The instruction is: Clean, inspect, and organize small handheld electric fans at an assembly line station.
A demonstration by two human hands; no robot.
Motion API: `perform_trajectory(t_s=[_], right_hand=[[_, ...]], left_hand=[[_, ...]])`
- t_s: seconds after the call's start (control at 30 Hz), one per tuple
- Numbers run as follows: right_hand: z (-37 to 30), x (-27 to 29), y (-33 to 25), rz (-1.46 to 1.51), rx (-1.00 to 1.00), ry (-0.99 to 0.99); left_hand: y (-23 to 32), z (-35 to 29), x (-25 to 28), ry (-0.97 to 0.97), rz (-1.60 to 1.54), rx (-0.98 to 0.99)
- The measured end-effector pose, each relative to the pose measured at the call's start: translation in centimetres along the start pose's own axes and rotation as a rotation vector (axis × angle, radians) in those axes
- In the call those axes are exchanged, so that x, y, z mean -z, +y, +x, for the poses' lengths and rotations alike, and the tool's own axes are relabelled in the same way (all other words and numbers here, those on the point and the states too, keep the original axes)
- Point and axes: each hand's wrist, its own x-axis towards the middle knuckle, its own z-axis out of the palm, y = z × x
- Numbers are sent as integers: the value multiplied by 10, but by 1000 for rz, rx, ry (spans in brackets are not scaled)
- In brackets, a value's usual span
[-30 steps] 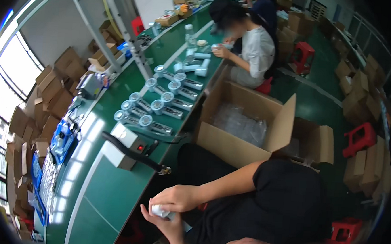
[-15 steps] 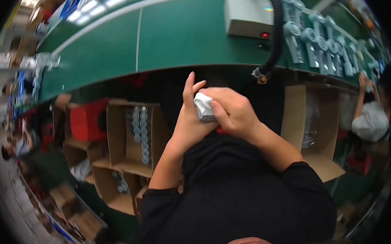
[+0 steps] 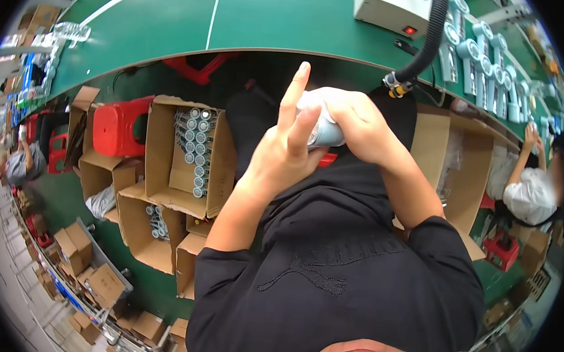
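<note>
In front of my lap, both hands meet around a pale blue, rounded part (image 3: 328, 135), most of it hidden by my fingers. A white cloth or tissue (image 3: 310, 101) is bunched against its upper side. My left hand (image 3: 275, 156) grips the part from the left, with its index finger pointing up and away from it. From the right, my right hand (image 3: 362, 126) is closed over the part and the cloth. Pale blue shower heads with clear handles (image 3: 482, 65) stand in rows on the green bench, beyond my hands to the right.
The green bench (image 3: 272, 20) runs across the far side, bearing a pale control box (image 3: 389, 11) and a black corrugated hose (image 3: 425, 56). Cardboard boxes (image 3: 158, 142) with shower heads stand left; another box (image 3: 470, 168) stands right. A red stool (image 3: 120, 126) and co-workers are farther out.
The view has shifted, so the bench sits higher in the picture. My hands still hold the part, which has turned to show more of its rounded pale blue side. My left fingers have shifted.
</note>
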Motion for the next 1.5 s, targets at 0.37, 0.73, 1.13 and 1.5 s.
perform_trajectory(t_s=[0.37,0.73,1.13,1.5], right_hand=[[-28,-3,13,359,-64,296],[-27,39,37,518,362,670],[-40,45,22,246,457,551],[-48,12,-10,-360,822,438]], left_hand=[[10,7,-3,164,-587,465],[5,26,-1,279,-2254,913],[38,29,-37,387,-1804,635],[41,9,-44,226,-1529,580]])
